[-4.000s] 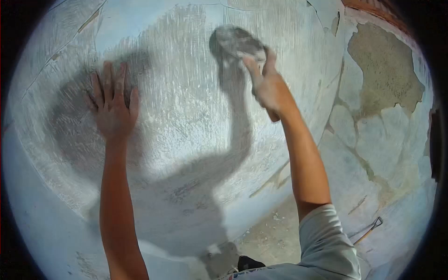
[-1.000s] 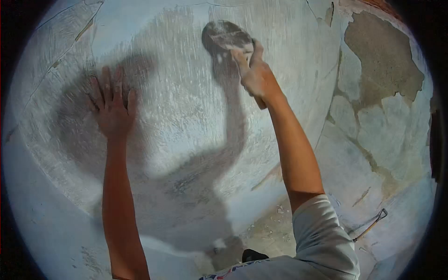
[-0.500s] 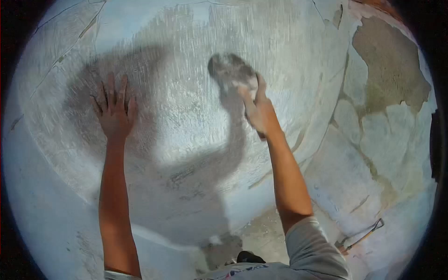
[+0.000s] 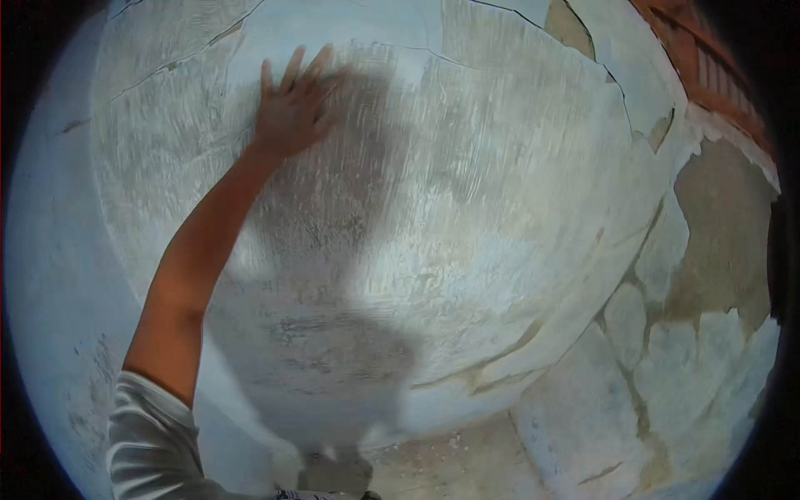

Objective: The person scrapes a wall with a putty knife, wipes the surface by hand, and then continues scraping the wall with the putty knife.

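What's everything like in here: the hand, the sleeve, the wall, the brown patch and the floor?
Left hand: open, fingers spread, up at the wall.
Sleeve: wrinkled, above the elbow.
Wall: streaky and rough, cracked near the top.
Brown patch: bare, with jagged edges.
Floor: small pale crumbs scattered on it.

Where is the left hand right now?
In the head view, the left hand is at upper left, fingers spread over the scratched wall, at the dark shadow's upper-left edge.
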Available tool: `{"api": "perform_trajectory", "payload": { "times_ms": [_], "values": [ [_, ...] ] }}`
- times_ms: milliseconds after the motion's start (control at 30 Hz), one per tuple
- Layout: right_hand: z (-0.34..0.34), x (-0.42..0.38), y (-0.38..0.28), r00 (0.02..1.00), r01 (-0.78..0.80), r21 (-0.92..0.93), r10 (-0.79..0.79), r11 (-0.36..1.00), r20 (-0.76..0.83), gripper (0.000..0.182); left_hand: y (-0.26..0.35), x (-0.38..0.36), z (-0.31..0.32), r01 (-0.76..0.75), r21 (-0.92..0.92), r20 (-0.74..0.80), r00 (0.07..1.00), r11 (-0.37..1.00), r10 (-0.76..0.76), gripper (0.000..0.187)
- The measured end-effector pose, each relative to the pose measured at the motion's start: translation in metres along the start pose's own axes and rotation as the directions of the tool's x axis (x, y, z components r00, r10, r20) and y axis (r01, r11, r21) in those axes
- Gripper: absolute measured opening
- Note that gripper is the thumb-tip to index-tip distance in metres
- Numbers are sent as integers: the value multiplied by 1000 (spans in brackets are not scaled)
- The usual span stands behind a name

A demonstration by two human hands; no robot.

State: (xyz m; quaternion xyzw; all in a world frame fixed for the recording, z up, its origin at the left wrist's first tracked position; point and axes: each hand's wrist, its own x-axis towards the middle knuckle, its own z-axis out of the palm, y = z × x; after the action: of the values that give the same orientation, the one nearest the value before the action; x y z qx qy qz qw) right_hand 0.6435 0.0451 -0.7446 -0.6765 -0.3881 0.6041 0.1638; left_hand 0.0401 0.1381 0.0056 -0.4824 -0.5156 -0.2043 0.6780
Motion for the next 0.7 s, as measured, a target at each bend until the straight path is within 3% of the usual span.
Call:
{"api": "perform_trajectory", "payload": {
  "times_ms": [67, 133, 167, 200, 233, 267, 300, 367, 400, 433, 500, 533, 633, 667, 700],
  "values": [
    [-4, 3, -18, 1000, 26, -43, -26, 999, 5, 77, 40, 44, 12, 255, 112, -33, 967, 960, -253, 68],
    [-5, 7, -34, 998, 62, -71, -61, 996, 17, 76, 91, 54, 41, 256, 64, -118, 962, 965, -247, 59],
    [-4, 9, -42, 996, 84, -79, -83, 993, 22, 75, 128, 39, 74, 47, 24, 35, 998, 999, -48, 55],
    [-4, 12, -51, 994, 109, -87, -107, 990, 29, 74, 159, 25, 79, -193, -171, 9, 980, 966, 197, 53],
    [-3, 12, -58, 991, 132, -92, -129, 987, 38, 74, 190, 11, 83, -407, -358, -17, 903, 840, 430, 51],
    [-1, 12, -66, 988, 154, -89, -150, 984, 47, 73, 217, -12, 105, -444, -643, 106, 755, 624, 647, 53],
    [1, 13, -74, 983, 178, -88, -173, 980, 58, 73, 218, 6, 61, -590, -601, 177, 559, 539, 810, 60],
    [1, 15, -86, 978, 204, -87, -199, 975, 66, 72, 192, 37, 70, -450, -491, 84, 828, 746, 554, 61],
    [3, 15, -90, 976, 211, -80, -206, 974, 68, 71, 174, 54, 80, -354, -452, 19, 914, 819, 406, 62],
    [4, 14, -93, 975, 217, -78, -212, 973, 69, 71, 152, 80, 78, -37, -405, 126, 987, 914, 96, 62],
    [6, 12, -98, 974, 219, -77, -214, 973, 73, 70, 110, 116, 67, 275, -129, -49, 958, 953, -283, 62],
    [7, 12, -99, 974, 220, -82, -215, 972, 72, 69, 100, 123, 65, 307, 72, -316, 909, 949, -270, 62],
    [11, 10, -102, 973, 225, -103, -218, 969, 78, 68, 135, 95, 63, 31, -134, -174, 983, 991, -54, 63],
    [15, 9, -102, 972, 227, -114, -218, 967, 86, 67, 148, 80, 81, -226, -211, 60, 968, 951, 243, 64],
    [17, 8, -102, 971, 229, -130, -218, 965, 95, 67, 158, 64, 94, -423, -345, 264, 813, 838, 519, 65]
  ]
}}
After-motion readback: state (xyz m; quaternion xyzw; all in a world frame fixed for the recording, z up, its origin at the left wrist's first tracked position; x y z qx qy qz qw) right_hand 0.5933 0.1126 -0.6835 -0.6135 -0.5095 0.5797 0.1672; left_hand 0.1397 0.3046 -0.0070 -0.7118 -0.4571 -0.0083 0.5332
